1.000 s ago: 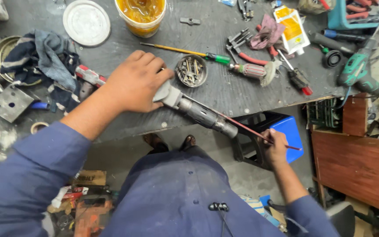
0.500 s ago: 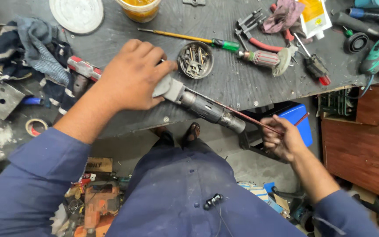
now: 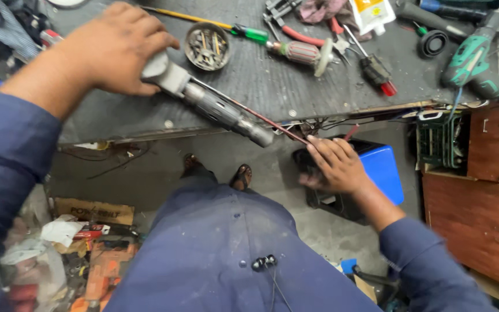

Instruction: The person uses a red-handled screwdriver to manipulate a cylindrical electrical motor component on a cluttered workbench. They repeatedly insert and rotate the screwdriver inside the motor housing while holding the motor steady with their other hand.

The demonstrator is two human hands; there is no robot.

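On the dark workbench (image 3: 295, 95), at ten o'clock, the left hand (image 3: 114, 49) clamps down on one grey power tool (image 3: 209, 104). At five o'clock, the right hand (image 3: 336, 167) pinches one thin red rod (image 3: 272, 122). One tin of screws (image 3: 206, 46) and two screwdrivers sit beyond.

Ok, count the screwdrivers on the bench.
2. A screwdriver with a green handle and yellow shaft lies at the top beside the tin of screws; a black one with a red tip lies right of the armature. Clutter may hide more.
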